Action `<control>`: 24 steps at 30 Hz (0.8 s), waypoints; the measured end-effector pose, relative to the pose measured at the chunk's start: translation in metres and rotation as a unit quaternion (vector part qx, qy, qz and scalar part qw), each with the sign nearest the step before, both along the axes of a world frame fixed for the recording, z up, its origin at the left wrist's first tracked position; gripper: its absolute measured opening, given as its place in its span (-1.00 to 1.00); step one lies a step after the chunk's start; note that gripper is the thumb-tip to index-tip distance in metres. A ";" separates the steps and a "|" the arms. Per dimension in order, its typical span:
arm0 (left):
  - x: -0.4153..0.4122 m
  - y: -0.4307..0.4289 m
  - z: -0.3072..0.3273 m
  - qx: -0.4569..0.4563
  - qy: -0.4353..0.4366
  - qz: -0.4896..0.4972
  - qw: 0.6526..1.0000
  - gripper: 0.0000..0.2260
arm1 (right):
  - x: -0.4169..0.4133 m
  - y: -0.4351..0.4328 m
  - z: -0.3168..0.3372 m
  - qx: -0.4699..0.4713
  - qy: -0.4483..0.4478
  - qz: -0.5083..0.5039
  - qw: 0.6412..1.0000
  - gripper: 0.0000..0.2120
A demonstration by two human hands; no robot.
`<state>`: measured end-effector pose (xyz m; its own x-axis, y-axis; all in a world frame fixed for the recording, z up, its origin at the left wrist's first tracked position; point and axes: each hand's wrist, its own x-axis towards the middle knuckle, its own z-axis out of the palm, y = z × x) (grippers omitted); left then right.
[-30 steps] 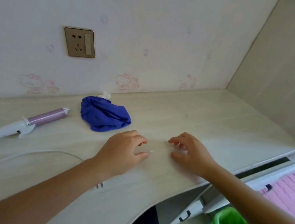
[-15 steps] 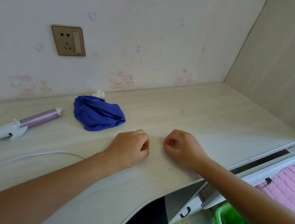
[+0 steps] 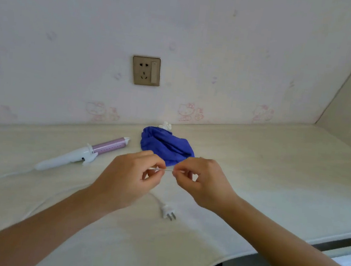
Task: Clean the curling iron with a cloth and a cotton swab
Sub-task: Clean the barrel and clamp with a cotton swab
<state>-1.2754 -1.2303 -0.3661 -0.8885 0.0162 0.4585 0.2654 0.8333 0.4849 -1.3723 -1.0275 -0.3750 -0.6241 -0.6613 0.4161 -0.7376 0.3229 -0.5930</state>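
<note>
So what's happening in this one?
A person holds a cotton swab between both hands, left hand and right hand, raised above the desk. The curling iron lies untouched at left, its plug out of the socket. The blue cloth sits bunched behind.
</note>
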 end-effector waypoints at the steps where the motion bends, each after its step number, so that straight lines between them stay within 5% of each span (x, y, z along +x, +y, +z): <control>1: 0.003 -0.006 0.000 0.002 -0.003 0.004 1.000 -0.96 | 0.002 -0.012 0.000 0.003 -0.004 0.010 1.000 -0.85; 12: 0.009 -0.053 -0.015 0.047 -0.061 0.131 0.988 -0.86 | -0.005 -0.088 -0.005 0.073 -0.017 0.047 0.996 -0.69; 24: -0.012 -0.044 -0.022 -0.057 -0.081 0.200 0.975 -0.78 | -0.010 -0.102 -0.005 0.183 -0.053 -0.051 0.980 -0.56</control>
